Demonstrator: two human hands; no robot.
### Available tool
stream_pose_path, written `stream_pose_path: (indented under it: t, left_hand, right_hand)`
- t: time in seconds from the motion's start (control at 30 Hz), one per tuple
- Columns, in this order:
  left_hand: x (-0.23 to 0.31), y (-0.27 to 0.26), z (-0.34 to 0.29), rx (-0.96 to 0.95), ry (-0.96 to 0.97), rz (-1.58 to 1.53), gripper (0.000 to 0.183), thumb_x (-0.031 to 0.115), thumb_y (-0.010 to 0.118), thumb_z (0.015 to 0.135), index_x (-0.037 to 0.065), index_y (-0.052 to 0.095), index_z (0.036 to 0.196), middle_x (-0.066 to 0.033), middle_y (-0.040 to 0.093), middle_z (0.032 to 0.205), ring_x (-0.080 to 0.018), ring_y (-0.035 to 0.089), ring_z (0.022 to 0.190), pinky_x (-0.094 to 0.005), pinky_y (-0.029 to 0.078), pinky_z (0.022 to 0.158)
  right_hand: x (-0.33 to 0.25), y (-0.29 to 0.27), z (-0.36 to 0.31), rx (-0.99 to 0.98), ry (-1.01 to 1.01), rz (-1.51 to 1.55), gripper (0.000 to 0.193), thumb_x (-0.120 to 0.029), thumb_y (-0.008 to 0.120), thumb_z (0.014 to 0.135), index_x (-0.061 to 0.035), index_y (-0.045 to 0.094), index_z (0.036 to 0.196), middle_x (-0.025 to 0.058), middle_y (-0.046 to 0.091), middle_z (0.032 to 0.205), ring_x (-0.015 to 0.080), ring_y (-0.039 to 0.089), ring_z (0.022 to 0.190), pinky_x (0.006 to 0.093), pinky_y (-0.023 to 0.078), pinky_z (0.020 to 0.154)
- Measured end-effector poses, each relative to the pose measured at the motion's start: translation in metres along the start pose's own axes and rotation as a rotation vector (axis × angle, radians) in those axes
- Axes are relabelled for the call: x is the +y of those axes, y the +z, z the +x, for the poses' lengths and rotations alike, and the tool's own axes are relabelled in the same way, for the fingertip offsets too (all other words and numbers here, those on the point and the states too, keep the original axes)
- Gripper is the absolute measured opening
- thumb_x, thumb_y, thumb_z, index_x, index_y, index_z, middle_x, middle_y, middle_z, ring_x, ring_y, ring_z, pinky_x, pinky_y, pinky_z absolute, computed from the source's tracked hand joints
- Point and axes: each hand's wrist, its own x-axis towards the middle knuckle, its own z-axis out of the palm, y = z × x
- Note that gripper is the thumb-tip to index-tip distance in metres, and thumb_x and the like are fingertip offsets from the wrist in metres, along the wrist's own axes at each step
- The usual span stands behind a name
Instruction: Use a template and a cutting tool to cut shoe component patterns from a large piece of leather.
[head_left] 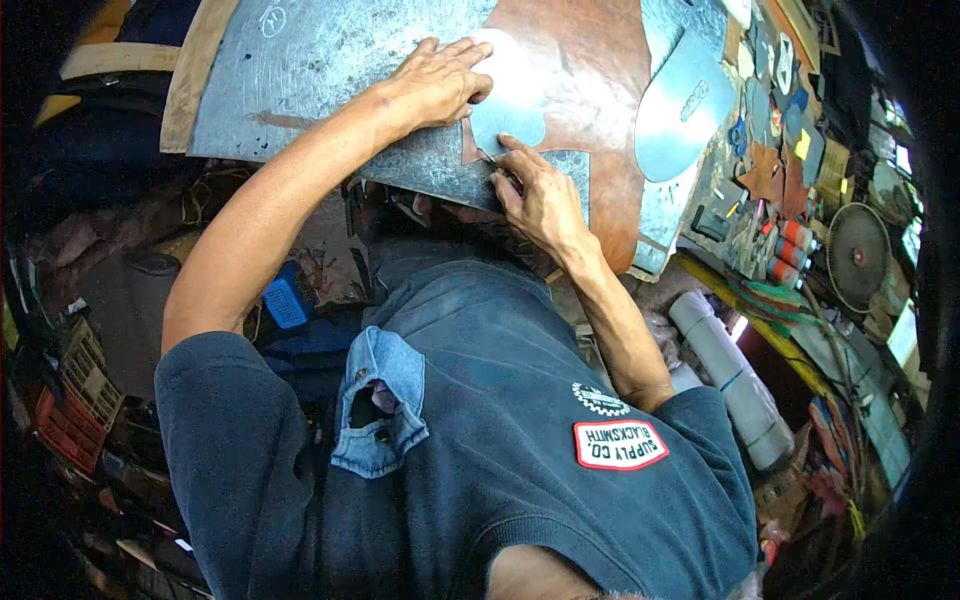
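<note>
Two hands on the job, both up on the metal-topped bench (300,70). From the left: the left hand (440,80) lies flat, fingers spread and pressing down on a pale template (510,95) that rests on the brown leather (590,90). Just right of it, the right hand (535,195) has fingers pinched together around a small cutting or marking tool (487,157), tip at the template's lower edge; I can't tell which kind. Farther right lies a rounded blue-grey pattern piece (680,105), then a cluttered shelf (790,180).

My call: I'd hold the template hard so it can't creep, run the tip tight along its edge, and keep the pressing fingers clear of the tip's path.
</note>
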Motion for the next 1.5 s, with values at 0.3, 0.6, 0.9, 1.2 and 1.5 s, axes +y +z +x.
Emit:
stream_pose_path:
  t: [0.3, 0.6, 0.9, 1.2, 1.5]
  left_hand:
    - [0.003, 0.0, 0.0, -0.034, -0.03, 0.048, 0.02, 0.02, 0.073, 0.08, 0.014, 0.066, 0.098, -0.0105, 0.036, 0.152, -0.0254, 0.03, 0.143, -0.0553, 0.026, 0.113]
    - [0.024, 0.0, -0.001, 0.022, -0.069, 0.092, 0.054, 0.046, 0.078, 0.071, 0.009, 0.067, 0.109, -0.0201, 0.038, 0.148, -0.0341, 0.032, 0.14, -0.0554, 0.027, 0.111]
    - [0.024, 0.003, -0.001, 0.021, -0.072, 0.061, 0.062, 0.046, 0.079, 0.07, 0.004, 0.065, 0.113, -0.0203, 0.036, 0.149, -0.036, 0.03, 0.141, -0.0561, 0.028, 0.111]
    - [0.032, 0.0, 0.001, 0.018, -0.092, 0.058, 0.065, 0.041, 0.08, 0.07, 0.005, 0.059, 0.119, -0.0211, 0.037, 0.149, -0.0383, 0.031, 0.14, -0.0564, 0.027, 0.111]
    - [0.066, 0.001, 0.014, 0.019, -0.315, 0.09, 0.066, 0.039, 0.081, 0.069, 0.006, 0.057, 0.12, -0.022, 0.042, 0.141, -0.0395, 0.036, 0.135, -0.0567, 0.028, 0.11]
  right_hand:
    - [0.016, -0.024, 0.011, -0.14, -0.115, -0.033, 0.02, -0.015, 0.062, 0.085, -0.0034, 0.066, 0.101, 0.0101, 0.062, 0.126, 0.0354, 0.066, 0.095, 0.0429, 0.055, 0.081]
    - [0.022, -0.032, 0.021, -0.272, -0.145, -0.074, 0.022, -0.014, 0.064, 0.085, -0.0053, 0.065, 0.104, 0.0097, 0.061, 0.129, 0.0345, 0.065, 0.1, 0.0423, 0.054, 0.082]
    - [0.028, -0.037, 0.024, -0.248, -0.126, -0.103, 0.022, -0.014, 0.066, 0.083, -0.0129, 0.068, 0.105, 0.012, 0.053, 0.137, 0.0354, 0.063, 0.106, 0.044, 0.054, 0.086]
    - [0.035, -0.056, 0.037, -0.385, -0.169, -0.166, 0.018, -0.01, 0.065, 0.085, -0.0091, 0.067, 0.103, 0.006, 0.056, 0.137, 0.0333, 0.059, 0.112, 0.0411, 0.049, 0.093]
    - [0.05, -0.055, 0.043, -0.321, -0.387, -0.205, 0.023, -0.013, 0.066, 0.083, -0.0128, 0.069, 0.107, 0.0107, 0.055, 0.135, 0.0346, 0.059, 0.111, 0.0443, 0.05, 0.093]
